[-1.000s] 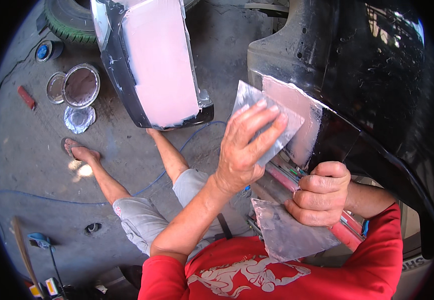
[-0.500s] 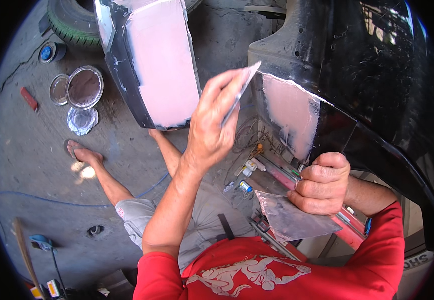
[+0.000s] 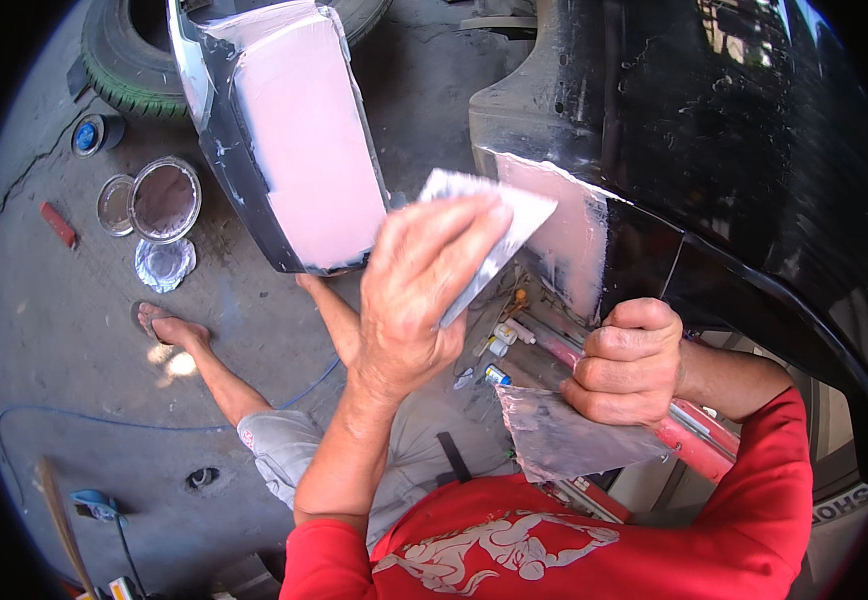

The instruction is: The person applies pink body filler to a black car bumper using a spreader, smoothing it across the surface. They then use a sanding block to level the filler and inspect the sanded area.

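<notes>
Grey concrete floor (image 3: 84,340) is stretching across the left, carrying an open round tin of brownish paste (image 3: 164,200), a crumpled silver foil-like disc (image 3: 164,263), a small red block (image 3: 57,225) and a thin blue hose (image 3: 154,428). Above them, a dark tyre with greenish tread (image 3: 134,90) is lying beside a long detached black car panel (image 3: 247,185), which is wearing a broad pale-pink coat. On the right, a dusty, glossy black car body (image 3: 714,180) is bearing a smaller pale-pink patch (image 3: 576,230), ragged and whitish along its upper edge.

The person's left hand (image 3: 414,290) is gripping a thin flat grey metal sheet (image 3: 524,215), fingers pressing along its face. Compared with half a second ago, when it was edge-on, the sheet is now turning its pale face upward and sitting nearer the patch. For the work in hand, that is leaving most of the patch uncovered; whether the sheet's far corner is touching it cannot be told from this angle.

The right hand (image 3: 629,365) is staying curled in a fist around a second, paste-smeared grey metal sheet (image 3: 574,440), holding it low, below the patch.
</notes>
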`<action>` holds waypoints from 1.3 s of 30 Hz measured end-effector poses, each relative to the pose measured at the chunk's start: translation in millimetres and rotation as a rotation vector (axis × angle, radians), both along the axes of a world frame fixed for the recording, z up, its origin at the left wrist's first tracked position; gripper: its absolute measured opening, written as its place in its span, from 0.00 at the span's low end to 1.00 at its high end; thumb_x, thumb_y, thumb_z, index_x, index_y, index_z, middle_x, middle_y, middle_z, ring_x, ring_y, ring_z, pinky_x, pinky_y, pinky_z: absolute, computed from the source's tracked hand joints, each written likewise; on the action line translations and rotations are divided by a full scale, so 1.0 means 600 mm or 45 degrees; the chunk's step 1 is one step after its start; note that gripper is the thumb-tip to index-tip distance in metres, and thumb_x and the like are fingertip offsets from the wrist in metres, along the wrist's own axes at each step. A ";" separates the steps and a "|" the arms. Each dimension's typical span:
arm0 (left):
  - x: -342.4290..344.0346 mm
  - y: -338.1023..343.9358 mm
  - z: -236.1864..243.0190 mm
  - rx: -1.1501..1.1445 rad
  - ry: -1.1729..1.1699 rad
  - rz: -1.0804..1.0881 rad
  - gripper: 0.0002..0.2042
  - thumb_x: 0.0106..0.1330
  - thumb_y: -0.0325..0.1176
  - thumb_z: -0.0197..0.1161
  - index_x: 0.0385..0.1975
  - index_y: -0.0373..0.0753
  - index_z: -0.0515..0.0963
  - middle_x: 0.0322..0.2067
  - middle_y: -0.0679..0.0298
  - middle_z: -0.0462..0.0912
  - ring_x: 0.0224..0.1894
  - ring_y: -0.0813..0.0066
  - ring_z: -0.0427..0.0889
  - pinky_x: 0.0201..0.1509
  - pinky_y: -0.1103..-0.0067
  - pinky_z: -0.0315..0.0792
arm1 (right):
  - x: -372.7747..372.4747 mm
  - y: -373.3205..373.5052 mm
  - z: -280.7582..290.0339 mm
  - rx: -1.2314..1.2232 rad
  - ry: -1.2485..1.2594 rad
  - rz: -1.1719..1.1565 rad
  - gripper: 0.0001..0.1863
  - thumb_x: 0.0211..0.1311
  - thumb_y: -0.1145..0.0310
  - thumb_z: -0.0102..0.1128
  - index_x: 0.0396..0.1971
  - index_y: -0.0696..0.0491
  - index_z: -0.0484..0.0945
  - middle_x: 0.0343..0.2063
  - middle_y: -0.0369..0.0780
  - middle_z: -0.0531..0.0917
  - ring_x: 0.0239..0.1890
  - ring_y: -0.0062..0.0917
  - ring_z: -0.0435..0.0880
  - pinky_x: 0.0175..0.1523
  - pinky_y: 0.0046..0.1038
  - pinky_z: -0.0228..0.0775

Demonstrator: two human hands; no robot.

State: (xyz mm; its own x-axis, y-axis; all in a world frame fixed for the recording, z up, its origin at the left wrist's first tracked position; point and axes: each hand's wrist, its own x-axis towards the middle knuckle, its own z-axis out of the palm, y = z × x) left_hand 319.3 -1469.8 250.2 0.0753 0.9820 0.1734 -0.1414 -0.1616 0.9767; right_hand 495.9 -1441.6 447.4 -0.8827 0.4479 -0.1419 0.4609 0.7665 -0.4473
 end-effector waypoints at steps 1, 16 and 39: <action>0.000 0.019 0.005 0.079 -0.002 0.040 0.34 0.48 0.18 0.70 0.61 0.40 0.85 0.58 0.62 0.86 0.55 0.55 0.82 0.59 0.63 0.76 | 0.001 -0.001 0.000 -0.001 0.004 0.005 0.12 0.41 0.56 0.60 0.23 0.48 0.81 0.22 0.30 0.74 0.26 0.21 0.78 0.41 0.29 0.64; -0.067 -0.036 -0.027 -0.165 0.208 -0.219 0.29 0.45 0.16 0.69 0.54 0.36 0.86 0.47 0.58 0.91 0.45 0.59 0.87 0.53 0.67 0.79 | 0.000 -0.002 0.005 -0.003 0.000 -0.031 0.11 0.42 0.56 0.59 0.23 0.46 0.79 0.24 0.29 0.76 0.28 0.21 0.79 0.43 0.27 0.66; -0.084 0.153 0.123 0.329 0.367 -0.426 0.16 0.52 0.29 0.73 0.43 0.36 0.87 0.46 0.57 0.90 0.34 0.69 0.82 0.34 0.75 0.77 | 0.012 0.007 0.014 -0.179 0.136 -0.141 0.08 0.43 0.59 0.60 0.20 0.46 0.73 0.24 0.30 0.75 0.33 0.21 0.81 0.51 0.26 0.70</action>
